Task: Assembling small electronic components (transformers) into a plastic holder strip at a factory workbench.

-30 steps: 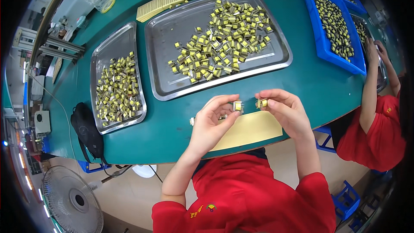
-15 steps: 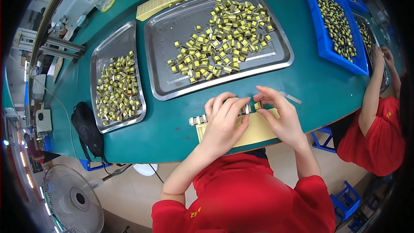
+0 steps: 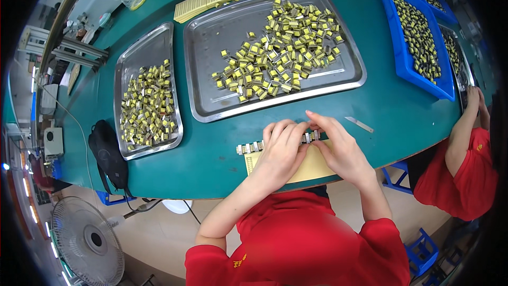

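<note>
A row of small transformers (image 3: 248, 148) with yellow tape and metal cores runs along the far edge of a yellow slotted card (image 3: 311, 168) on the table in front of me. My left hand (image 3: 280, 152) curls over the middle of this row, fingers and thumb closed around it; the part beneath is hidden. At the row's right end, my right hand (image 3: 343, 154) is closed with its fingertips on the last transformer (image 3: 316, 135). Both hands' fingertips nearly meet there. Beyond them, a large metal tray (image 3: 222, 107) holds a loose heap of similar transformers.
A smaller metal tray (image 3: 179, 122) of transformers lies left, beside a black pouch (image 3: 107, 151). Yellow cards (image 3: 211, 1) are stacked at the back. A small knife (image 3: 360, 124) lies right of my hands. Farther right are a blue bin (image 3: 405, 66) and a co-worker's arms (image 3: 463, 122).
My right hand has moved slightly left, bringing a transformer from just beyond the row up against its right end. My left hand stays on the row. The whole view has shifted slightly.
</note>
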Action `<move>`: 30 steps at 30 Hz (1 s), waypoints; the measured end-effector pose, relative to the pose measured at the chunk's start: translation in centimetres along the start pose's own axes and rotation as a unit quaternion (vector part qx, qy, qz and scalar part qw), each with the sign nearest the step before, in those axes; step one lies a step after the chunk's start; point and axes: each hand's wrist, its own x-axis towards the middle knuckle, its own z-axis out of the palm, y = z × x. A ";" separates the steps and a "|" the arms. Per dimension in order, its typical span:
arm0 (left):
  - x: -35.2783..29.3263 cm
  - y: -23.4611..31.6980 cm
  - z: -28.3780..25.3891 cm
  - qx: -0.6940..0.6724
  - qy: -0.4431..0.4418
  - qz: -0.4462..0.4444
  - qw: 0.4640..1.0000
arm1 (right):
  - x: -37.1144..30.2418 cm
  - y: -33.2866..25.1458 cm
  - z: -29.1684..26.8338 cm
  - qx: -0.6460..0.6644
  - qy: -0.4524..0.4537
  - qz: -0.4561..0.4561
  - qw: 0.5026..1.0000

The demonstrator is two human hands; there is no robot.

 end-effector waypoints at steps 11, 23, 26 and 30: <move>3.1 -2.9 -5.1 0.114 0.090 -0.040 0.989 | 5.9 0.5 -2.1 -0.135 0.032 -0.090 0.986; 6.0 -6.5 -5.4 0.187 0.042 0.098 0.977 | 10.1 2.2 0.3 -0.187 0.049 -0.106 0.975; 6.1 -6.9 -5.3 0.178 0.040 0.116 0.976 | 9.7 1.9 -0.4 -0.131 0.088 -0.115 0.981; 6.1 -7.2 -5.4 0.130 0.035 0.102 0.986 | 8.0 1.5 -1.4 0.154 0.007 0.129 0.980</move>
